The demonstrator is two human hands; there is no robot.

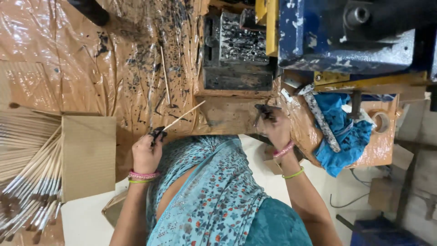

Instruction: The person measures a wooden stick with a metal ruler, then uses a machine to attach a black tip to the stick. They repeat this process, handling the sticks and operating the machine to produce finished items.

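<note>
At nine o'clock I see a fanned bundle of thin pale wooden sticks with dark coated ends (28, 182), partly under a flat brown cardboard sheet (88, 155). My left hand (146, 154), wearing pink and green bangles at the wrist, is closed around the dark-smeared end of one thin pale wooden stick (184, 116), which slants up toward one o'clock over the crinkled orange plastic sheet spattered with black (68, 59). At twelve o'clock sits a black-stained metal block (239, 50). My right hand (274, 126) is pinched on a small dark piece at its fingertips; I cannot tell what it is. At three o'clock a bright blue cloth (343, 141) lies beneath a blue-painted machine body (346, 36).
</note>
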